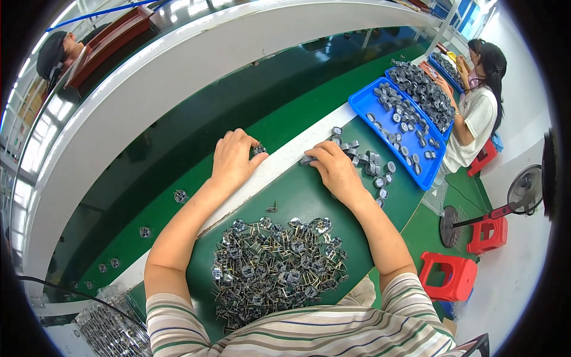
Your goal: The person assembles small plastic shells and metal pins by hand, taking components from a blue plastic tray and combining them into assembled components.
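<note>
My left hand (233, 157) is above the green conveyor belt, just past the white rail. Its thumb and fingers pinch a small round circuit board (259, 150). Over the near green worktop, my right hand (336, 170) closes on a grey round plastic housing (307, 159); the fingers cover part of it. Right beside that hand, several more grey housings (373, 163) lie loose. A large heap of round circuit boards with metal pins (276, 271) lies in front of my body. One small pinned part (272, 207) sits apart from the heap.
Blue trays (429, 173) with grey housings stand at the right. A co-worker (476, 113) sits beyond them; another person (56, 56) is across the line. Several boards (144, 231) lie on the belt. Red stools (447, 276) and a fan (524, 189) stand on the right.
</note>
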The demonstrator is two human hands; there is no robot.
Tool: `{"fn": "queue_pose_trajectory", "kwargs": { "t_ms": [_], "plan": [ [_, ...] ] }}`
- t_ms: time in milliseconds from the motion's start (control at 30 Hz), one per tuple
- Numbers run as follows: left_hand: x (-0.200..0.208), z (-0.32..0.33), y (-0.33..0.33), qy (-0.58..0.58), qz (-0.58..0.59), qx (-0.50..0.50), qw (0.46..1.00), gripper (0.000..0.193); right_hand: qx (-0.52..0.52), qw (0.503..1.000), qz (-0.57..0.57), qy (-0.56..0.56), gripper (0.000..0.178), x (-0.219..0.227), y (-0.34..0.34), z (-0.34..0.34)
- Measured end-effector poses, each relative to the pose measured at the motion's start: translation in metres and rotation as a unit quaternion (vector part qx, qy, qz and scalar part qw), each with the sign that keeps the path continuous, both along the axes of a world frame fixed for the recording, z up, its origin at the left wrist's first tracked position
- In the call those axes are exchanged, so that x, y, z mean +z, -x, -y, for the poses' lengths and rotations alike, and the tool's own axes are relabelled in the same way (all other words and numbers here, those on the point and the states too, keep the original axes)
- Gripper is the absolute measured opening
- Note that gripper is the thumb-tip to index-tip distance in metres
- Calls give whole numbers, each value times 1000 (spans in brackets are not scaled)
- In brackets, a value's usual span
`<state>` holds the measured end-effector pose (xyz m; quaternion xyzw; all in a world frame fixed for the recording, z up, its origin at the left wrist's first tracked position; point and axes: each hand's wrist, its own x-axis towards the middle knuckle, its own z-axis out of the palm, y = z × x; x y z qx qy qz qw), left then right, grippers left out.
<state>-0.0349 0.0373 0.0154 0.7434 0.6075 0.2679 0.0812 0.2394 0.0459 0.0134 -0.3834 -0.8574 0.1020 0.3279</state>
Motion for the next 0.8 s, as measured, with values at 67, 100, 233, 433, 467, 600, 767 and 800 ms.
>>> {"fn": "queue_pose_trajectory", "kwargs": {
  "t_ms": [67,100,233,433,467,600,767,800],
  "plan": [
    [-2,3,-2,-60,-46,2,997,41,15,998,-19,57,30,4,6,7],
    [2,5,-9,-60,-44,3,997,41,34,992,-45,112,29,8,9,13],
    [21,24,-34,52,191,-186,962,35,-4,932,-147,331,24,2,15,19],
    [1,26,-39,142,238,-170,945,20,3,964,-100,247,14,5,16,20],
    [1,25,-39,143,238,-171,945,20,2,964,-100,247,14,3,15,20],
    [-4,23,-39,71,188,-203,959,18,2,960,-145,239,12,-6,11,15],
    [-5,18,-32,-111,62,-287,950,20,-53,932,-148,327,11,-6,12,14],
    [-4,18,-31,-82,74,-298,948,21,-42,954,-124,271,12,-7,13,15]
  ]
}}
